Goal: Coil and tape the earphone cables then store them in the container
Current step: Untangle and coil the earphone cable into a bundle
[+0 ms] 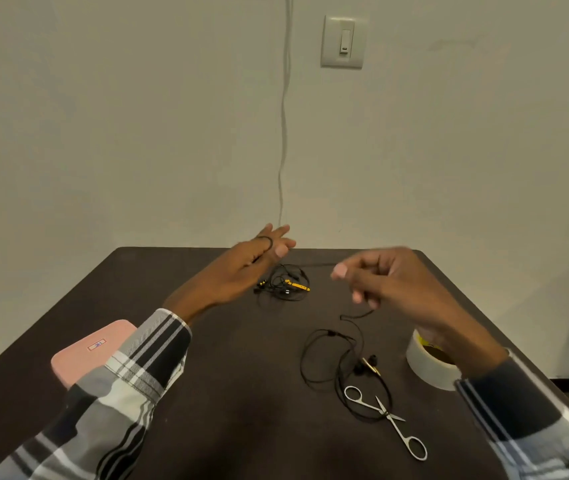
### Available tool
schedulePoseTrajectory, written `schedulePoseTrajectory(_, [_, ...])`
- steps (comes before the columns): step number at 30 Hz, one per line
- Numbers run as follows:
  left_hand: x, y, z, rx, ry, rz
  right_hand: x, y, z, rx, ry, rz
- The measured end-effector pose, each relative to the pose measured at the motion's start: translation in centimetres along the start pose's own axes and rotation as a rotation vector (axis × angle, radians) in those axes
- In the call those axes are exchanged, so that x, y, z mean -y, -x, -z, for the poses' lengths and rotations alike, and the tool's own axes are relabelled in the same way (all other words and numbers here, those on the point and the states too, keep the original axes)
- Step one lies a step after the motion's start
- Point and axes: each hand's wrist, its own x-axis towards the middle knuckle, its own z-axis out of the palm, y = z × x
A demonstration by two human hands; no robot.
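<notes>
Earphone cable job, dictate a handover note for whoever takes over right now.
Left hand: fingers straight, black cable looped round them.
Right hand: pinches the same cable, stretched taut between the hands; the rest trails on the table.
Second earphones, black and yellow: tangled, untouched, far centre.
Tape right, scissors near, pink container left, shut.
Done: first coil begun.
Left: finish coiling, tape, store both.

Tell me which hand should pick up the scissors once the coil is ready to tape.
Right, probably. The scissors lie on the right side of the table, beside the tape roll, below the right hand. The left hand has black cable looped around its fingers, so it is occupied.
</notes>
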Motion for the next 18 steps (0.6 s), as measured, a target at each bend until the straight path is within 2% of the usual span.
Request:
schedulePoseTrajectory(6, [-0.3, 0.8, -1.4, 0.194, -0.005, 0.006, 3.4, -1.7, 2.0, -0.044, 0.08, 0.168])
schedulePoseTrajectory(8, [-1.1, 1.3, -1.8, 0.274, 0.073, 0.031, 3.9, -2.7, 2.1, -0.046, 0.088, 0.2])
schedulePoseTrajectory(12, [-2.4, 2.9, -2.0, 0.431, 0.451, 0.014, 3.6, -4.7, 1.6, -0.057, 0.072, 0.233])
schedulePoseTrajectory(16, [-4.3, 3.8, -1.6, 0.475, 0.851, -0.117, 2.0, -5.8, 0.0, -0.044, -0.067, 0.169])
schedulePoseTrajectory(18, [-5.3, 3.7, -1.3, 0.454, 0.979, -0.185, 0.5, -6.0, -1.3, -0.002, -0.148, 0.095])
